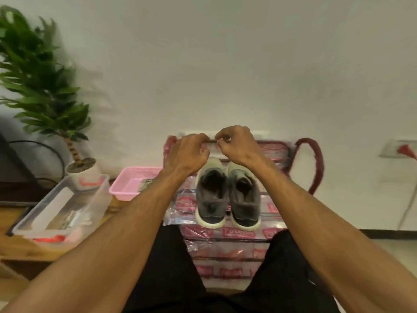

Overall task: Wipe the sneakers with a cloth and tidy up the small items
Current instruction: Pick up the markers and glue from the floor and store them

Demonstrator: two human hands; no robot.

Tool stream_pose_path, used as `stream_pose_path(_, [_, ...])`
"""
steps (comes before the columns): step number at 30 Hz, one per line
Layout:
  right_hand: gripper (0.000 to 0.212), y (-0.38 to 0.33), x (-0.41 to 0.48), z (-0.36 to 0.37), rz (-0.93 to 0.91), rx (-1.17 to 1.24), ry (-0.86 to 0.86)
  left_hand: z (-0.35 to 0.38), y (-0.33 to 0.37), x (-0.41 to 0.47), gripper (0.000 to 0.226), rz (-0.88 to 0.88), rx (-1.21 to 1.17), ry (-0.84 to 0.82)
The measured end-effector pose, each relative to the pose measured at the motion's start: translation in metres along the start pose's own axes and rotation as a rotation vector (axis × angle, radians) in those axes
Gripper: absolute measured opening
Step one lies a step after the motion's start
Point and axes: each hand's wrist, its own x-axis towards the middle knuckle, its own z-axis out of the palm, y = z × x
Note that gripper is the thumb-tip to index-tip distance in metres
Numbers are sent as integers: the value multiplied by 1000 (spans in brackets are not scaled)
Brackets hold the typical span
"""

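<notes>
The pair of grey sneakers (228,195) with pale soles stands side by side on a low rack (225,251) wrapped in clear plastic printed with pink labels. Their heels point toward the person and their toes toward the white wall (225,64). Both hands are stretched out over the toe ends, close to each other but not touching. The left hand (189,152) has its fingers curled under the palm above the left shoe's toe. The right hand (234,143) is arched, with thumb and fingertips drawn near one another. Nothing shows in either hand, and the blur hides whether they pinch something small. Bare forearms run back to the lower corners, and black shorts (169,267) fill the space between them.

Just left of the rack, a pink basket (126,188) sits on a wooden bench (13,247), with a dark meshed item at its right side. Nearer the person on the bench is a clear plastic tub (99,195) holding pale small items too blurred to name. Behind the tub stands a potted plant (42,86) in a white pot. To the right of the rack a dark red loop (316,163) rises against the wall, and further right a red plug (405,150) sits in a wall socket
</notes>
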Motion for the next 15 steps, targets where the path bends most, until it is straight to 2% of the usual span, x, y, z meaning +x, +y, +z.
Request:
stream_pose_path(10, [25,100,-85,-80,89,-96,222,85,119,8,31,156,-162,-184])
stream_pose_path(15, [24,158,-145,-111,273,-87,323,132,175,-6,26,270,-203,-278])
